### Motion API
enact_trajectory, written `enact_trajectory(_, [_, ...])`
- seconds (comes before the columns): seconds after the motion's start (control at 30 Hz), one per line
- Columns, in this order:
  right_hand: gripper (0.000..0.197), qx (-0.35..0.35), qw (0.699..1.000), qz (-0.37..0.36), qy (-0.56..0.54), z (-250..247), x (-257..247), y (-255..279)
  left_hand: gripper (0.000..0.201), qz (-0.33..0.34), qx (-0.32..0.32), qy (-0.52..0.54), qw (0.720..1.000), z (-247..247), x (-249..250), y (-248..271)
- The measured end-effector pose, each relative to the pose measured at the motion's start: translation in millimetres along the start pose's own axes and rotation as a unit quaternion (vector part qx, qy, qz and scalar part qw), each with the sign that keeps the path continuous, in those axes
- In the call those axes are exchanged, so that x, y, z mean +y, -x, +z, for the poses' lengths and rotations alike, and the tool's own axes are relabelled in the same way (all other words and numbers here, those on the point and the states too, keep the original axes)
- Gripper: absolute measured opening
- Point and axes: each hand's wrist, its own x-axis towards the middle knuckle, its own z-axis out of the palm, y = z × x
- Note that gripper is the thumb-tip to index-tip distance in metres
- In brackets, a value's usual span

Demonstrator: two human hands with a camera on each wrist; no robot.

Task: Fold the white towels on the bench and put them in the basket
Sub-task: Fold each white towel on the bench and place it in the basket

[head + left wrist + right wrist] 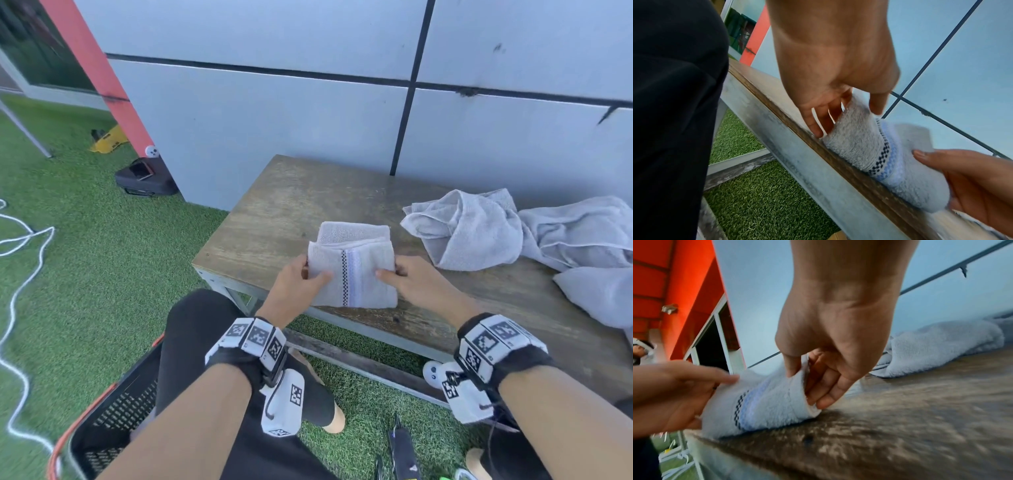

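Folded towel (352,274) sits at the table (281,205) front edge, centre of the head frame. Left hand (298,284) pinches its left side, right hand (416,282) pinches the right, thumbs on top.

Risks:
- Top layer sits offset from the lower one; lifting could let the fold spring open.
- Basket (113,418) is bottom left, partly behind the knee; carry may snag.
- Unfolded towels (513,233) at right remain.

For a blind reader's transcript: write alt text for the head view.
Two hands, the left hand and right hand, grip the side edges of a folded white towel on a wooden bench. Crumpled towels lie farther right on the bench, and a black basket stands on the grass at lower left.
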Motion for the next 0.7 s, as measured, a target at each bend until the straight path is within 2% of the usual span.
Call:
enact_trajectory(0.1, [0.061, -0.002, 1.000, 0.022, 0.007, -3.6, -3.8, -12.8, 0.033, 0.014, 0.021, -0.016, 1.000, 4.1, -1.3, -12.0])
enact_trajectory(0.23, [0.039, 0.060, 0.998, 0.021, 0.007, -10.9, -12.4, -34.2, 0.031, 0.018, 0.068, -0.037, 0.997, 8.4, 12.0, -38.1])
enact_trajectory(0.33, [0.039, 0.094, 0.994, 0.047, 0.000, -6.5, -6.3, -47.4, 0.032, -0.013, 0.070, -0.076, 0.995, 14.5, 16.9, -58.6])
enact_trajectory(0.47, [0.040, 0.131, 0.984, 0.120, -0.013, 2.6, 1.8, -56.6, 0.042, -0.044, 0.076, -0.136, 0.987, 22.8, 6.7, -80.3])
enact_trajectory(0.6, [0.043, 0.141, 0.981, 0.127, -0.035, 4.8, 0.8, -60.4, 0.040, -0.045, 0.090, -0.204, 0.974, 24.8, 2.6, -92.4])
enact_trajectory(0.7, [0.043, 0.138, 0.981, 0.136, -0.030, 3.9, -0.4, -62.6, 0.036, -0.049, 0.103, -0.216, 0.970, 25.5, 1.5, -94.0])
